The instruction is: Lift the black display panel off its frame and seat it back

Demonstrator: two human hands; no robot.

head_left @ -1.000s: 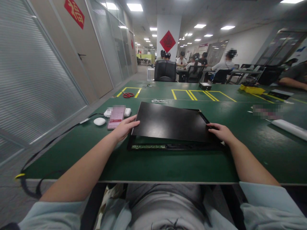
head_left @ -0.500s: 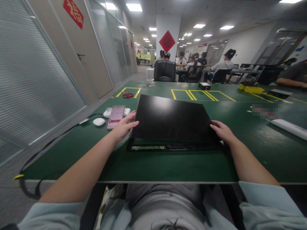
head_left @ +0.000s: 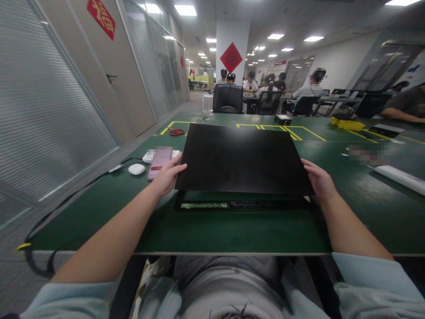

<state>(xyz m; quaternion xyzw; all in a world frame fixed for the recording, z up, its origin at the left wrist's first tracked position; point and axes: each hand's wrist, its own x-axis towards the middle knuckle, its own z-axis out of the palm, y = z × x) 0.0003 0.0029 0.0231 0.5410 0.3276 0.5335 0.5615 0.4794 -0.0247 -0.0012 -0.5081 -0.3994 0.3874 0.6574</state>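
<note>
A flat black display panel (head_left: 241, 159) is held up over the table between both hands. My left hand (head_left: 168, 176) grips its left edge, thumb on the front face and fingers behind. My right hand (head_left: 320, 178) is closed on the right edge, its thumb and fingers partly hidden by the panel. Beneath, a black frame (head_left: 265, 205) lies on the green table, with a green circuit board strip (head_left: 204, 205) along its near side. Most of that frame is hidden under the panel.
Left of the panel, a phone (head_left: 160, 160) rests beside a white rounded case (head_left: 136, 169) and a black strap (head_left: 79, 188). Red scissors (head_left: 177, 132) lie farther back. A white bar (head_left: 400, 178) is at the right; a black box (head_left: 283, 119) sits at the far edge of the table (head_left: 245, 235).
The panel has come up and tilted more toward me, squaring up over the frame. My right hand has shifted right along with its edge; my left hand has moved slightly left.
</note>
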